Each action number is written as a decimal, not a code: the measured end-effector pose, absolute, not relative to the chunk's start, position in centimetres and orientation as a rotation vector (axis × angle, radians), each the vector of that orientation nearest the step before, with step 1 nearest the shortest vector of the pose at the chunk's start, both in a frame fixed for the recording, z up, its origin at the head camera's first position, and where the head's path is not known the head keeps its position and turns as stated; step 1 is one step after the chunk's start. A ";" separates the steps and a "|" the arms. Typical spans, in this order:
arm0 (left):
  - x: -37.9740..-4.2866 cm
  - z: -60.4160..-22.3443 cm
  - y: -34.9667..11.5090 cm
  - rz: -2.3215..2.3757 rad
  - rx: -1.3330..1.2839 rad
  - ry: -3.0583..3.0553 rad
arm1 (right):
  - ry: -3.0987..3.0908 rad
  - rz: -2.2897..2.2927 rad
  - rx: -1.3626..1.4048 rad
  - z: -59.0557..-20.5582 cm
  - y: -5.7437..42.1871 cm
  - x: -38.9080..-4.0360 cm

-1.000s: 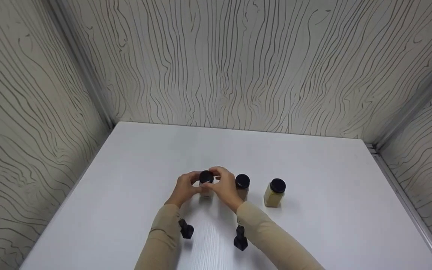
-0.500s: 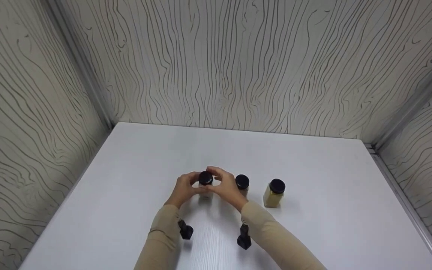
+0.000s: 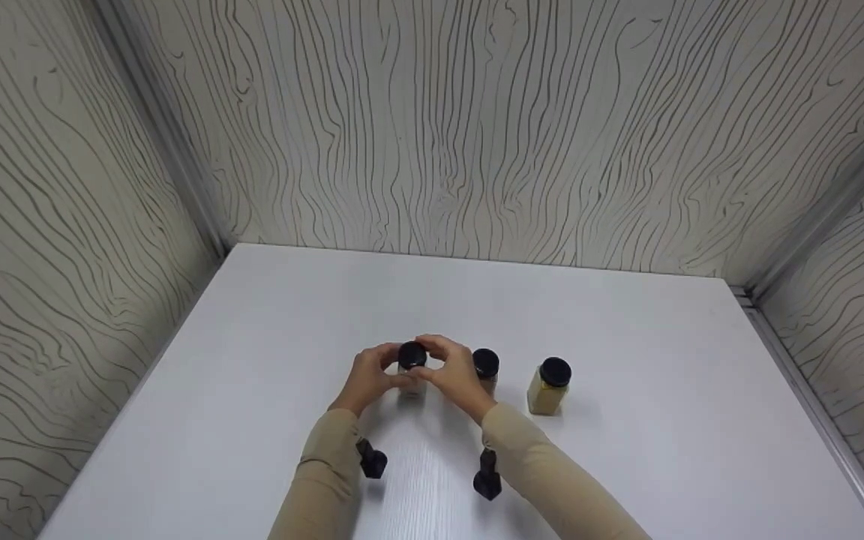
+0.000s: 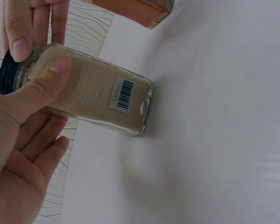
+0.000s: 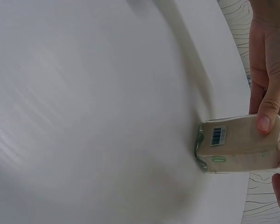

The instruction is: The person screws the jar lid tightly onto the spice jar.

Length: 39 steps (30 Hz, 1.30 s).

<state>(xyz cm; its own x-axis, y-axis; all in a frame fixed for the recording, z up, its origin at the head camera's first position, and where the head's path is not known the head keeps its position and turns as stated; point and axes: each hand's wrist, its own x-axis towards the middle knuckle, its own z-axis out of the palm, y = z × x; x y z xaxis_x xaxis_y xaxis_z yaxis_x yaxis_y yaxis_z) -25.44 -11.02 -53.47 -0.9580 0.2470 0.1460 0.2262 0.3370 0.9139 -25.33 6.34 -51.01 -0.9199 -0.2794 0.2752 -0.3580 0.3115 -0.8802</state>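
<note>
A square glass spice jar (image 4: pixel 93 88) of beige powder, with a barcode sticker, stands upright between both hands. My left hand (image 3: pixel 364 379) grips its glass body, the thumb lying across the side that faces me. At the top, the fingers and thumb of my right hand (image 3: pixel 456 375) close around the black lid (image 3: pixel 412 353). In the right wrist view, the left thumb (image 5: pixel 264 122) presses on the glass near the shoulder. Most of the right hand is outside that view.
Just right of the right hand stands a second black-lidded jar (image 3: pixel 485 363), partly hidden by that hand; its contents look orange-brown in the left wrist view. Farther right is a jar of yellowish powder (image 3: pixel 548 394). The white table (image 3: pixel 289 315) ends at a wood-grain patterned wall (image 3: pixel 439 150).
My right hand has turned a little around the lid, its wrist shifting slightly right, and the thumb has come back onto the lid's edge. The left hand keeps its place on the jar.
</note>
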 end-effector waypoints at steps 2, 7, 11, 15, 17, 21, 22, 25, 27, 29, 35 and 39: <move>-25.5 -53.5 -11.0 1.725 0.473 2.577 | -2.481 1.691 0.571 -51.0 6.2 -25.2; -25.6 -53.5 -10.9 1.731 0.509 2.589 | -2.455 1.654 0.506 -51.1 5.7 -25.1; -25.6 -53.4 -10.9 1.744 0.512 2.575 | -2.459 1.633 0.481 -51.1 5.5 -25.0; -25.5 -53.2 -10.9 1.748 0.484 2.562 | -2.471 1.660 0.522 -51.1 5.7 -25.1; -25.5 -53.2 -10.9 1.756 0.470 2.554 | -2.471 1.696 0.563 -51.0 5.9 -25.2; -25.5 -53.2 -11.0 1.774 0.463 2.541 | -2.483 1.726 0.662 -50.9 6.3 -25.5; -25.5 -53.2 -11.0 1.774 0.468 2.540 | -2.488 1.728 0.680 -50.9 6.4 -25.5; -25.6 -53.4 -11.1 1.763 0.484 2.549 | -2.501 1.715 0.722 -50.8 6.6 -25.6; -25.7 -53.5 -11.1 1.754 0.476 2.553 | -2.508 1.711 0.729 -50.8 6.6 -25.6; -25.7 -53.6 -11.1 1.743 0.467 2.560 | -2.513 1.711 0.729 -50.7 6.6 -25.5; -25.6 -53.7 -11.1 1.751 0.462 2.551 | -2.530 1.692 0.720 -50.6 6.7 -25.3; -25.5 -53.6 -11.1 1.751 0.471 2.549 | -2.518 1.705 0.711 -50.7 6.7 -25.3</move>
